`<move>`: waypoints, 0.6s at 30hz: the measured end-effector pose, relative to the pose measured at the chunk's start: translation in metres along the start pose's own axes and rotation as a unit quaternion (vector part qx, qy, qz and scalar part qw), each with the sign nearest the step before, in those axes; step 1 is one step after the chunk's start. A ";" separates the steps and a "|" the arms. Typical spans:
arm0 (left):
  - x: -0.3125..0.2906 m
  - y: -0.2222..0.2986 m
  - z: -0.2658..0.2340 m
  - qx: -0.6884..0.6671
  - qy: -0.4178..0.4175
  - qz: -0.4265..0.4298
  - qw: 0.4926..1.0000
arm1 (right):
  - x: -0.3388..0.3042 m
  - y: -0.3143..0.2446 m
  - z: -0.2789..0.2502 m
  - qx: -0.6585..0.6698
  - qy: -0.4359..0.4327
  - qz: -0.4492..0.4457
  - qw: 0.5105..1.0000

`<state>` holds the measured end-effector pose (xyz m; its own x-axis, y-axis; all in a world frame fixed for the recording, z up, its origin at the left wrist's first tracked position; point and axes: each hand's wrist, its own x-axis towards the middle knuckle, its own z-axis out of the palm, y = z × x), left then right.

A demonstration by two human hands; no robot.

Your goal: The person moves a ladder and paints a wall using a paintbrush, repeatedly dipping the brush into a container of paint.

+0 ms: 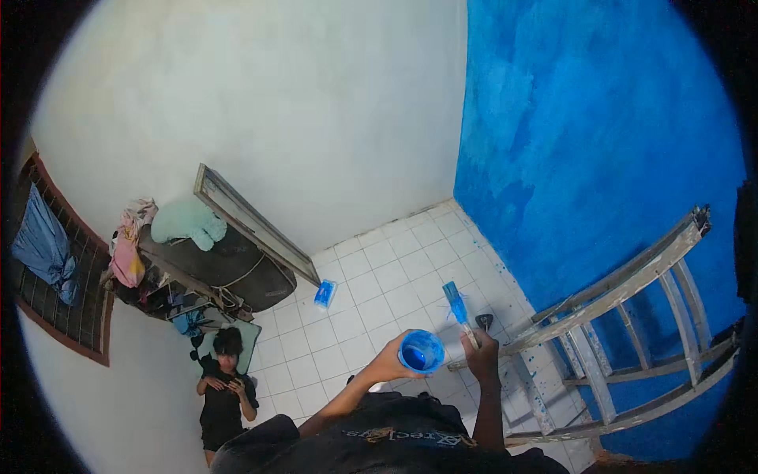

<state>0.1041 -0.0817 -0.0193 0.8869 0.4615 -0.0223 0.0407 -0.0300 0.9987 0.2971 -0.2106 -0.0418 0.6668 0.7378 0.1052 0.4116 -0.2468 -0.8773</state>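
Note:
My left hand [386,363] is wrapped round the side of a small round tub [433,345], smeared blue, with blue paint [415,357] inside. To its right my right hand [482,359] grips a paintbrush [459,310] by the handle. The brush points up and away from me, its bristles coated in blue. Both tub and brush are held in front of my chest, above the tiled floor [371,292]. Just beyond my right hand is a small dark rounded thing [484,321] whose kind I cannot make out.
A wooden ladder [608,316] leans by the blue-painted wall [600,142] at the right. A blue-stained container [324,294] sits on the floor near a leaning wooden frame [257,225]. Farther left are a dark bulky padded thing [245,272] and a person [225,395] in black.

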 end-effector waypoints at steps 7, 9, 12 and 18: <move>-0.006 0.000 0.002 -0.018 -0.004 -0.001 1.000 | -0.001 0.004 0.004 0.005 0.004 -0.019 1.000; -0.008 0.002 0.002 0.004 -0.006 -0.002 1.000 | -0.003 0.003 0.003 -0.005 -0.001 -0.011 1.000; -0.007 0.004 0.002 -0.003 -0.018 -0.002 1.000 | -0.006 0.002 0.001 0.008 -0.006 0.029 1.000; -0.006 -0.002 0.001 0.011 -0.025 0.006 1.000 | -0.010 0.017 0.005 -0.015 0.012 -0.002 1.000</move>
<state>0.0993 -0.0856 -0.0217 0.9095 0.4155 -0.0130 0.0397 -0.0557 0.9977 0.2944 -0.2189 -0.0598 0.6801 0.7232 0.1202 0.4321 -0.2629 -0.8626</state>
